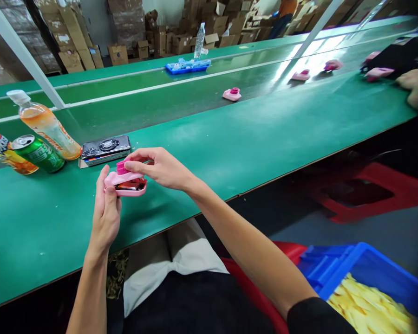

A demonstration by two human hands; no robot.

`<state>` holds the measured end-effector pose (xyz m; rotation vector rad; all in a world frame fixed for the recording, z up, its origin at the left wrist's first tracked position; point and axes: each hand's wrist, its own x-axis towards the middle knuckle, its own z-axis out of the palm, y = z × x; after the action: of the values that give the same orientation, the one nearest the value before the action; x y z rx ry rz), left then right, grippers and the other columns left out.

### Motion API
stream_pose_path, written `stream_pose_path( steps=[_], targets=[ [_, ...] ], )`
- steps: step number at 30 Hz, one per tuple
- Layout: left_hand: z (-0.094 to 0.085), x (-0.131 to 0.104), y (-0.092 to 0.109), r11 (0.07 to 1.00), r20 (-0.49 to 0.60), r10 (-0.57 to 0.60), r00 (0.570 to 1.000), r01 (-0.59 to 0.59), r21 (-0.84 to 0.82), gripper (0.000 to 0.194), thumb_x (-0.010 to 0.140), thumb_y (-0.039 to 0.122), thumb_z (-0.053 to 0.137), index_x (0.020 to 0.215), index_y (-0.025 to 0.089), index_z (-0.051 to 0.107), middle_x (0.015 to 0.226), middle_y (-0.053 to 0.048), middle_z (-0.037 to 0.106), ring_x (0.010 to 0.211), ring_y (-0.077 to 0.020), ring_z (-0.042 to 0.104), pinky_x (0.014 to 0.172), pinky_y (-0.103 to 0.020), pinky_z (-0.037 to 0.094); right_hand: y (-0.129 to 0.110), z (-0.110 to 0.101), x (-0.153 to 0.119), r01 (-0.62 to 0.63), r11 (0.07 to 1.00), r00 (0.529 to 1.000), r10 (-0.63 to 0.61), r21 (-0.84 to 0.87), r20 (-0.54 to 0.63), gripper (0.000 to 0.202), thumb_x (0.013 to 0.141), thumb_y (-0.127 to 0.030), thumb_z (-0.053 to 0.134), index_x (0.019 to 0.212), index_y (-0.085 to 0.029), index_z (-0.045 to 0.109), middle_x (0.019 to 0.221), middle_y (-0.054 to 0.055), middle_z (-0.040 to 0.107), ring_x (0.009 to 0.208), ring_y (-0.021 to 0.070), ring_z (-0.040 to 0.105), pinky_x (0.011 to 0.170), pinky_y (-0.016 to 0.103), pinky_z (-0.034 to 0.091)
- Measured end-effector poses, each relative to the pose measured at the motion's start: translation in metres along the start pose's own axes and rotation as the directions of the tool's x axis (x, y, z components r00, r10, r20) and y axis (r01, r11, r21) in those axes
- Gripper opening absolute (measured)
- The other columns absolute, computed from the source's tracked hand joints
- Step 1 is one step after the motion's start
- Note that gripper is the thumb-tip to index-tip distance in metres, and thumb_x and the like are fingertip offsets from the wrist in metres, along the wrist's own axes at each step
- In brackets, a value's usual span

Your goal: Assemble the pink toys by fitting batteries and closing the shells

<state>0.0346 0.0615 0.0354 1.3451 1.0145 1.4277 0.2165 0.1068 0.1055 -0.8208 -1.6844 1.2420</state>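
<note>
My left hand grips a small pink toy camera shell from below, its open side showing dark red parts inside. My right hand pinches the magenta knob on top of the shell with thumb and fingers. Both hands hover just above the near part of the green conveyor table. Behind them lies a black toy camera on a flat box.
A drink bottle, a green can and a yellow packet stand at the left. Pink toy cameras ride the belt; another person's hand works at far right. A blue tray sits far back. A blue bin of yellow parts is at lower right.
</note>
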Motion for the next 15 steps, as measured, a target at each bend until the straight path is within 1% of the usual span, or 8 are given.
stream_pose_path(
  steps=[3, 5, 7, 9, 12, 15],
  targets=[
    [0.002, 0.002, 0.001, 1.0, -0.029, 0.014, 0.999, -0.015, -0.019, 0.058, 0.1, 0.059, 0.053, 0.15, 0.029, 0.048, 0.147, -0.008, 0.057, 0.141, -0.0256, 0.052, 0.106, -0.031, 0.053, 0.001, 0.0, 0.006, -0.052, 0.999, 0.998, 0.052, 0.0, 0.043, 0.016, 0.097, -0.026, 0.068, 0.095, -0.011, 0.072, 0.079, 0.002, 0.072, 0.069, 0.01, 0.062, 0.062, 0.02, 0.048],
    [0.005, 0.003, 0.004, 1.0, -0.04, 0.024, 0.999, -0.025, -0.017, 0.062, 0.098, 0.063, 0.053, 0.148, 0.026, 0.051, 0.14, -0.011, 0.062, 0.138, -0.0273, 0.055, 0.106, -0.035, 0.054, 0.001, -0.001, 0.01, -0.052, 0.998, 0.998, 0.053, -0.026, 0.046, 0.016, 0.096, -0.027, 0.069, 0.094, -0.011, 0.073, 0.074, 0.0, 0.069, 0.065, 0.0093, 0.058, 0.059, 0.02, 0.044],
    [0.006, 0.004, 0.007, 0.999, -0.055, 0.016, 0.998, -0.018, -0.029, 0.061, 0.098, 0.064, 0.052, 0.144, 0.024, 0.055, 0.134, -0.011, 0.066, 0.134, -0.0271, 0.058, 0.106, -0.036, 0.054, 0.0, -0.003, 0.014, -0.023, 0.998, 0.998, 0.026, -0.054, 0.063, 0.017, 0.095, -0.028, 0.07, 0.094, -0.011, 0.073, 0.074, -0.001, 0.069, 0.067, 0.009, 0.058, 0.061, 0.02, 0.043],
    [0.007, 0.004, 0.008, 0.999, -0.065, 0.009, 0.998, -0.012, -0.047, 0.057, 0.099, 0.062, 0.053, 0.141, 0.025, 0.057, 0.131, -0.01, 0.067, 0.134, -0.0253, 0.059, 0.108, -0.035, 0.053, -0.002, -0.005, 0.016, 0.01, 0.997, 0.995, -0.003, -0.071, 0.095, 0.017, 0.096, -0.028, 0.07, 0.094, -0.012, 0.073, 0.077, 0.0, 0.07, 0.071, 0.0094, 0.059, 0.064, 0.02, 0.043],
    [0.007, 0.004, 0.008, 0.999, -0.081, 0.021, 0.997, -0.025, -0.045, 0.054, 0.1, 0.061, 0.051, 0.142, 0.026, 0.057, 0.134, -0.009, 0.067, 0.135, -0.0239, 0.058, 0.111, -0.034, 0.05, -0.005, -0.007, 0.016, 0.074, 0.989, 0.992, -0.059, -0.131, 0.116, 0.016, 0.096, -0.028, 0.07, 0.095, -0.012, 0.074, 0.082, 0.001, 0.072, 0.077, 0.0113, 0.062, 0.068, 0.022, 0.045],
    [0.008, 0.003, 0.007, 0.999, -0.068, 0.04, 0.997, -0.042, -0.027, 0.06, 0.1, 0.064, 0.048, 0.145, 0.026, 0.054, 0.136, -0.01, 0.065, 0.133, -0.0254, 0.059, 0.11, -0.037, 0.051, -0.006, -0.005, 0.015, 0.122, 0.971, 0.989, -0.101, -0.205, 0.112, 0.015, 0.095, -0.026, 0.069, 0.097, -0.012, 0.074, 0.085, 0.002, 0.072, 0.079, 0.0121, 0.062, 0.071, 0.022, 0.046]
  ],
)
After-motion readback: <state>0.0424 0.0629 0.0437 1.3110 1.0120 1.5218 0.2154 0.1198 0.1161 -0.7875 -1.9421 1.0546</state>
